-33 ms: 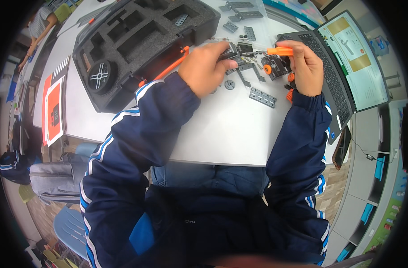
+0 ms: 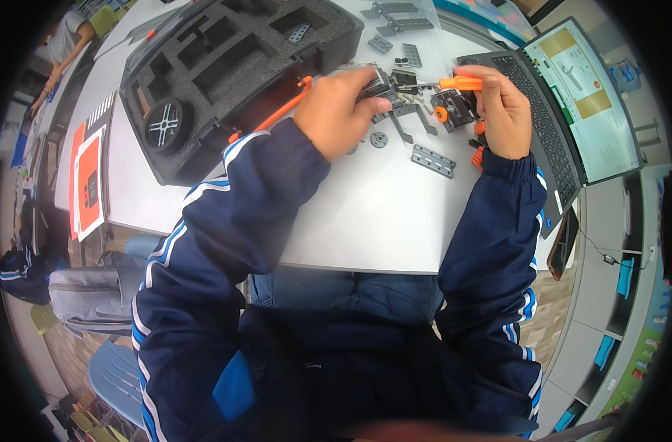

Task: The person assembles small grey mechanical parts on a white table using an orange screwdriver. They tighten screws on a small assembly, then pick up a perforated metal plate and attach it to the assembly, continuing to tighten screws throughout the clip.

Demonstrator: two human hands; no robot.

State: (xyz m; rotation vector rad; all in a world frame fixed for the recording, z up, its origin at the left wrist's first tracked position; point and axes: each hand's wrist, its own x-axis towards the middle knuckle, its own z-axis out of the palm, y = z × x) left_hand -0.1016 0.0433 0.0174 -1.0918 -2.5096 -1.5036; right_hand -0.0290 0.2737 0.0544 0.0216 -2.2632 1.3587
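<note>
My right hand [image 2: 507, 110] is closed round the orange handle of a screwdriver [image 2: 461, 83]. Its thin metal shaft points left, toward a dark block-shaped part [image 2: 381, 85] gripped by my left hand [image 2: 341, 112]. Whether the tip touches that part I cannot tell; my left fingers cover much of it. Grey angled brackets [image 2: 408, 116] lie just beyond my left thumb. Beside the screwdriver sits a black assembly with an orange wheel [image 2: 441, 114]. Nearer me on the white table are a perforated grey plate [image 2: 433, 160] and a small round grey disc [image 2: 378, 140].
An open black case [image 2: 222, 140] with cut foam and a black wheel [image 2: 164, 126] fills the left. On the right stands an open laptop [image 2: 546, 125], with a phone [image 2: 563, 245] at the table's edge. Booklets [image 2: 90, 180] lie far left. Another person's arm [image 2: 67, 62] shows at upper left.
</note>
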